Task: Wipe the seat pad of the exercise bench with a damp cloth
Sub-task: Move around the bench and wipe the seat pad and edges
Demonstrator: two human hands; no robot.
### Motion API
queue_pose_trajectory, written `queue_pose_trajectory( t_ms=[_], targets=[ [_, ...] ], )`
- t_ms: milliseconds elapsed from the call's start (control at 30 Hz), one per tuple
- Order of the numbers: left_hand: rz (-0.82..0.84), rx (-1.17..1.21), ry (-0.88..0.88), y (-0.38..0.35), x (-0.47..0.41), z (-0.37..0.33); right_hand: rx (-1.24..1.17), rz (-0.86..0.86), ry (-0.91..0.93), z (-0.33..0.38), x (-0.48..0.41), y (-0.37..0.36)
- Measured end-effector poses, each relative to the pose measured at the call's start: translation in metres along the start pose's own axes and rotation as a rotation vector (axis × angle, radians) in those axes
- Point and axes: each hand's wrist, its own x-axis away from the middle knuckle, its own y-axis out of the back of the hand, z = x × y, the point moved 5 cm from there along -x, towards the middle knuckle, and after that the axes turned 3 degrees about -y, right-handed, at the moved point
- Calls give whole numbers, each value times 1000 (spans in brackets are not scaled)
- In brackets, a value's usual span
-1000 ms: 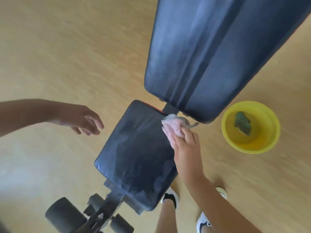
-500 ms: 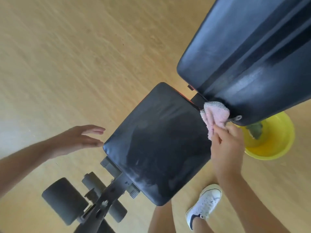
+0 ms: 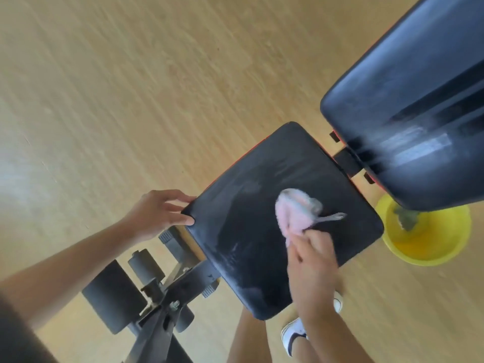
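Light wood-grain floor (image 3: 131, 87) (pale glare at left).

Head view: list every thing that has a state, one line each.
Seat pad: dusty, with wipe streaks.
Cloth: bunched, pressed on the seat pad.
Right hand: grips the cloth.
Left hand: holds the seat pad's corner.
Back pad: smeared near its lower end.
Basin: on the floor, partly hidden by the back pad, with a dark rag inside.
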Motion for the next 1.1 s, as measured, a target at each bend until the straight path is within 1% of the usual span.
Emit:
queue_pose_trajectory(
  t_ms=[33,67,100,133,167,200,233,267,300,333,367,400,433,467,500,533,567,600,633,667,700,733,767,800,867,933,967,1033,1100],
  targets=[
    [-6,3,4,0,-1,2,-26,178,174,24,26,-20],
    [-15,13,10,1,-1,6,1,323,446,46,51,-33],
    [-23,26,17,0,-2,10,56,428,703,58,66,-38],
    [-28,39,21,0,-4,13,80,478,887,57,58,-40],
    [-27,49,21,-1,-5,15,92,412,917,52,28,-33],
    [-21,51,22,-1,-6,17,110,267,815,45,-15,-21],
    [-19,48,22,-1,-6,19,155,72,620,36,-60,-5],
    [-25,46,21,-1,-6,22,171,-94,359,26,-99,12],
    [-34,52,21,-1,-6,23,158,-210,136,21,-119,21],
    [-37,64,24,-2,-6,23,133,-252,0,26,-116,17],
    [-40,82,25,-3,-6,21,105,-195,-5,42,-97,1],
    [-49,105,17,-3,-5,19,82,-58,102,63,-66,-24],
    [-64,127,1,-3,-5,17,49,172,257,87,-29,-50],
    [-77,145,-11,-2,-4,16,40,397,466,107,9,-67],
    [-79,166,-13,-2,-3,16,59,526,709,119,38,-73],
    [-66,202,-8,-2,-2,17,76,591,920,119,45,-75],
    [-44,254,2,-1,0,20,104,525,1051,113,28,-71],
    [-24,314,12,0,2,24,129,362,1015,106,-7,-61],
    [-12,371,22,2,6,29,146,194,843,94,-51,-47],
    [-7,428,34,2,10,35,155,15,604,83,-93,-29],
    [-15,481,46,2,12,39,152,-108,348,76,-119,-13],
    [-34,532,63,1,14,42,147,-155,167,73,-124,-10],
    [-52,578,80,0,16,45,155,-140,147,84,-111,-20],
    [-60,618,92,-3,17,45,151,-56,269,102,-87,-40],
    [-28,684,98,-9,18,44,111,233,635,144,-31,-74],
    [18,718,89,-16,17,43,119,486,892,170,-15,-93],
    [31,720,91,-19,16,42,152,600,932,180,-23,-100],
    [14,699,109,-23,14,41,268,791,914,197,-40,-111],
    [-56,651,127,-26,13,42,359,907,881,209,-46,-116]
  ],
)
